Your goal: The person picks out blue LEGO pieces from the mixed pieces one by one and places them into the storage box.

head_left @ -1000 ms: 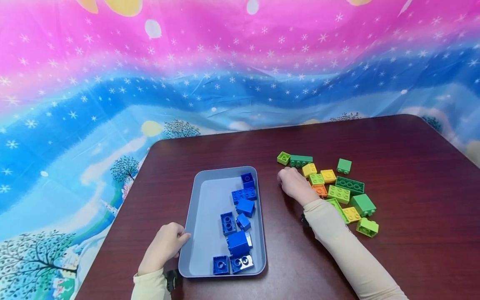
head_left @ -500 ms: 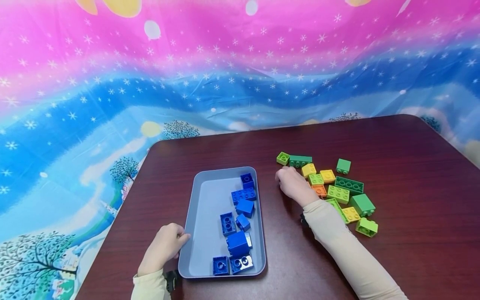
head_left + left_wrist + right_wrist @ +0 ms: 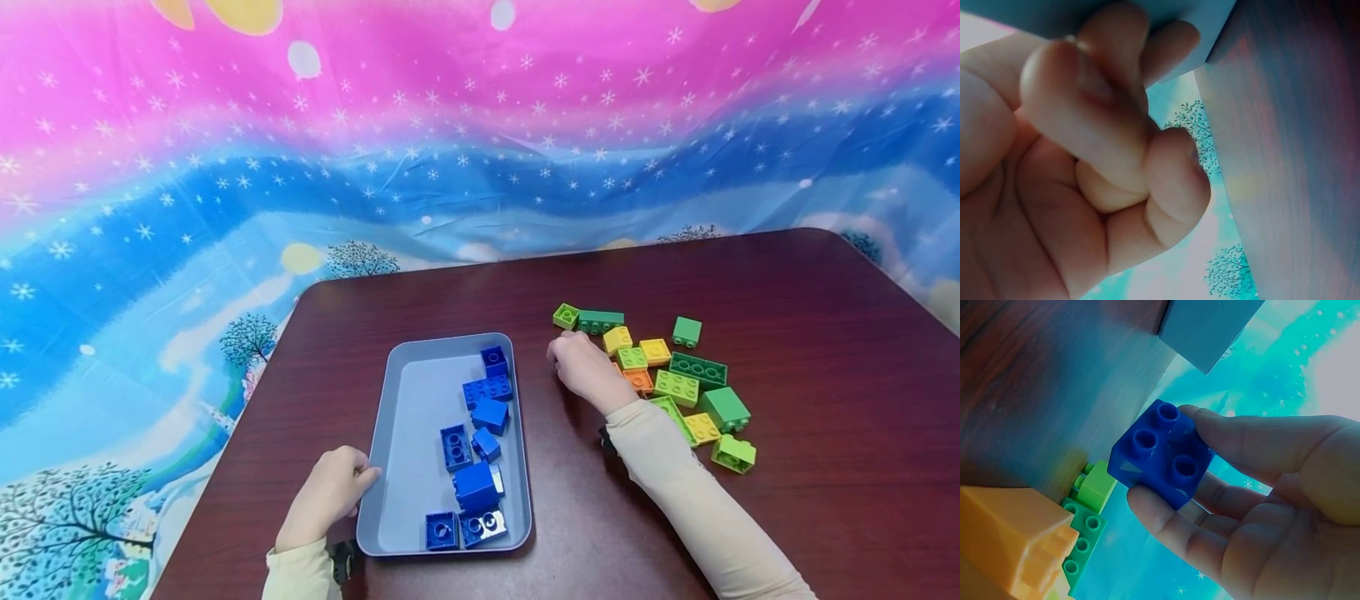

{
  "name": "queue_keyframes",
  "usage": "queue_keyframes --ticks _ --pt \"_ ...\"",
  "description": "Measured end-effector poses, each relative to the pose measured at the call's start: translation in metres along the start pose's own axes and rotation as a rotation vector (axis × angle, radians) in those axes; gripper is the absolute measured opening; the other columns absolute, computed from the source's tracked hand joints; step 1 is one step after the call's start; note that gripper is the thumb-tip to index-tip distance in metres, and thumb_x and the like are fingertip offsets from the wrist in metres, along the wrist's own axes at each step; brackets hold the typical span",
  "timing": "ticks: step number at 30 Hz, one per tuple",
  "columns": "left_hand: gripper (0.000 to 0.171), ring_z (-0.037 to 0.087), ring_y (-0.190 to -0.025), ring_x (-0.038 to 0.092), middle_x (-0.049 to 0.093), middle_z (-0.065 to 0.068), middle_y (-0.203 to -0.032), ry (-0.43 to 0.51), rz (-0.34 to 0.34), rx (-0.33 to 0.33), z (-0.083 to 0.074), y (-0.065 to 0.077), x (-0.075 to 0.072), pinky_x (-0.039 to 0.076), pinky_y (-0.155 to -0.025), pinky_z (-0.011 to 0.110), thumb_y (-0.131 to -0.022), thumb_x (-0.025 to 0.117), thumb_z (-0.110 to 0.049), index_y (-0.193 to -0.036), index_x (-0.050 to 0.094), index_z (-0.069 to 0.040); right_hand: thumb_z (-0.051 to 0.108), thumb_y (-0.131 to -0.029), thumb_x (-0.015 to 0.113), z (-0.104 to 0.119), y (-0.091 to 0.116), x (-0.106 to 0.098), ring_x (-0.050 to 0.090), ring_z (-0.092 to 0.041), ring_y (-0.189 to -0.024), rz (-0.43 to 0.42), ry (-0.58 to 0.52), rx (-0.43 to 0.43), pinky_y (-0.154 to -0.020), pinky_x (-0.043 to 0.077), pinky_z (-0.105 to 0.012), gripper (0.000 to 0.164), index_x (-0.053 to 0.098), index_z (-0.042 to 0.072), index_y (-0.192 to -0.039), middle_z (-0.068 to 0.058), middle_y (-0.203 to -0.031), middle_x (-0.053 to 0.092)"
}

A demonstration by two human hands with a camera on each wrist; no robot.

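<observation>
My right hand (image 3: pixel 588 367) is just right of the grey tray, at the left side of a group of bricks. Its thumb and fingers pinch a blue toy brick (image 3: pixel 1160 450), which the right wrist view shows with its studs exposed; the hand hides it in the head view. My left hand (image 3: pixel 326 492) is at the tray's left side, with curled fingers gripping the rim of the grey tray (image 3: pixel 375 467). Inside, along the tray's right half, lie several blue bricks (image 3: pixel 477 486), some upside down.
Right of the tray lie several loose bricks: light green (image 3: pixel 677 387), dark green (image 3: pixel 699 369), yellow (image 3: pixel 655 352) and orange (image 3: pixel 639 381). A green brick (image 3: pixel 687 331) sits apart behind them. The dark wooden table (image 3: pixel 825 350) meets a printed cloth (image 3: pixel 480 167) at the back.
My right hand has shifted very slightly left. The left hand, the tray and the loose bricks stay where they were.
</observation>
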State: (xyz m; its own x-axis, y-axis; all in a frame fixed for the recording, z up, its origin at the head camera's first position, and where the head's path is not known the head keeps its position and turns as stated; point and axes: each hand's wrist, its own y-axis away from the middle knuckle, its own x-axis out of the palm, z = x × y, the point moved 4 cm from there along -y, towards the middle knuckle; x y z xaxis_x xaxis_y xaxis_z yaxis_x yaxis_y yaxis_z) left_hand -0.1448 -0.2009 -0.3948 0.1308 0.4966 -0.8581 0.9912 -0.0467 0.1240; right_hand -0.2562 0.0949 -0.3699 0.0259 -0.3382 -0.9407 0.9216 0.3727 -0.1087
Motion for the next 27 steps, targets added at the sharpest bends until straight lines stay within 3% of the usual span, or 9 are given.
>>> queue_keyframes --ticks 20,27 --pt "0.040 0.010 -0.033 0.044 0.036 -0.001 -0.043 0.009 -0.001 -0.002 0.000 0.000 0.000 0.038 -0.039 0.025 -0.080 0.059 -0.004 -0.050 0.033 -0.011 -0.005 -0.080 0.057 0.010 0.003 -0.002 0.052 -0.026 -0.079 0.008 0.001 0.015 -0.068 0.048 -0.034 0.012 0.067 -0.001 -0.086 -0.010 -0.078 0.055" --pt "0.042 0.010 -0.033 0.045 0.034 -0.002 -0.042 0.014 0.007 -0.015 0.001 0.000 0.000 0.037 -0.038 0.025 -0.081 0.059 -0.004 -0.050 0.032 -0.012 -0.006 -0.078 0.057 0.016 0.006 -0.005 0.051 -0.027 -0.080 -0.009 0.014 -0.021 -0.066 0.047 -0.033 0.014 0.066 0.000 -0.085 -0.009 -0.078 0.054"
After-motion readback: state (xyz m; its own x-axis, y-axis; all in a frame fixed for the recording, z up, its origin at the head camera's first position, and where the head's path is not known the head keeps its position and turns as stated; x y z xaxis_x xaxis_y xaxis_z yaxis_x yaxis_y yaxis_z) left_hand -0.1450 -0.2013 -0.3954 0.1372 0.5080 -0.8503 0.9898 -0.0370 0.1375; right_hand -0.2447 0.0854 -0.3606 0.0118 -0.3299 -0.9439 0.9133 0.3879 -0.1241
